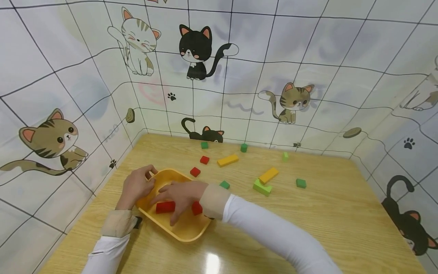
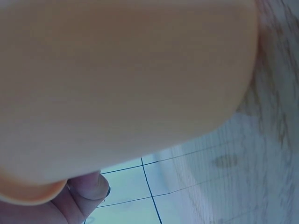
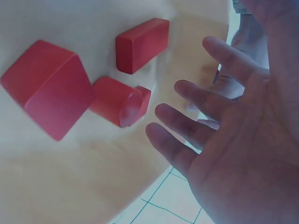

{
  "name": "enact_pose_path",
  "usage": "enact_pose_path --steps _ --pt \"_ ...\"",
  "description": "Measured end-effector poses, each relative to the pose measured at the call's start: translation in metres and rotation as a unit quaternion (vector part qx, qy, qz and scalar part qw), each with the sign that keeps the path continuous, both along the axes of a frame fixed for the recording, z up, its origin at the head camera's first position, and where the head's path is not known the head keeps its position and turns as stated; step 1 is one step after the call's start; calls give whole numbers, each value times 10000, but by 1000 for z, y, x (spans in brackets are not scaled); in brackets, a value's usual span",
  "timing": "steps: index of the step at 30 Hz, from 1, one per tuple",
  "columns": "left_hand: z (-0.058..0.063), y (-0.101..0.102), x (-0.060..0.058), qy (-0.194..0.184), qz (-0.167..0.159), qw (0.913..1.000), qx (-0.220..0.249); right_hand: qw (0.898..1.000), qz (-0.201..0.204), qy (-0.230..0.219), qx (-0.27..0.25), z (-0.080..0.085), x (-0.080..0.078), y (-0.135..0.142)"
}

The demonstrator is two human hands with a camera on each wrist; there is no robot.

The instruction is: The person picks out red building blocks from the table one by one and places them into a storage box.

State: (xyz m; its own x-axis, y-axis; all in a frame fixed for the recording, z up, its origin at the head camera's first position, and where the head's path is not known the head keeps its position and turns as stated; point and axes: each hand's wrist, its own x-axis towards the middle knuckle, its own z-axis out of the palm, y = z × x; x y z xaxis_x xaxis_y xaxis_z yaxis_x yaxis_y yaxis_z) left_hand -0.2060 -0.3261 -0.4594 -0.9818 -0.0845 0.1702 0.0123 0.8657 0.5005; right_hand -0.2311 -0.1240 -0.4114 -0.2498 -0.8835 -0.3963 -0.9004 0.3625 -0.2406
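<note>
A yellow plastic basin (image 1: 184,233) sits on the table at front left. My left hand (image 1: 137,186) grips its left rim; the left wrist view is mostly filled by the basin's outer wall (image 2: 126,88), with a bit of thumb or finger below. Inside the basin lie red blocks: a cube (image 3: 51,88), a cylinder (image 3: 114,100), a flat rectangular block (image 3: 142,45) and another partly hidden behind the cylinder. Over them is my right hand (image 1: 183,196), fingers spread and nothing held. In the right wrist view its fingertips are apart from the blocks.
Beyond the basin, two red blocks (image 1: 195,172) and a yellow bar (image 1: 227,160) lie on the wooden table (image 1: 308,228). Farther right, another yellow bar (image 1: 268,175) rests against a light-green block (image 1: 262,188). Several green pieces (image 1: 301,183) are scattered around. A cat-print curtain (image 1: 239,95) encloses the table.
</note>
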Motion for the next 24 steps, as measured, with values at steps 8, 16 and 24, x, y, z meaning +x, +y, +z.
enact_pose_path --steps 8,16,24 --pt "1 1 1 41 28 10000 -2 9987 -484 -78 -143 12 0 21" --pt "3 4 1 41 30 10000 2 9951 -782 32 -610 30 -4 53" --pt "5 5 2 -9 93 10000 27 9832 -1177 -94 -1389 40 -7 87"
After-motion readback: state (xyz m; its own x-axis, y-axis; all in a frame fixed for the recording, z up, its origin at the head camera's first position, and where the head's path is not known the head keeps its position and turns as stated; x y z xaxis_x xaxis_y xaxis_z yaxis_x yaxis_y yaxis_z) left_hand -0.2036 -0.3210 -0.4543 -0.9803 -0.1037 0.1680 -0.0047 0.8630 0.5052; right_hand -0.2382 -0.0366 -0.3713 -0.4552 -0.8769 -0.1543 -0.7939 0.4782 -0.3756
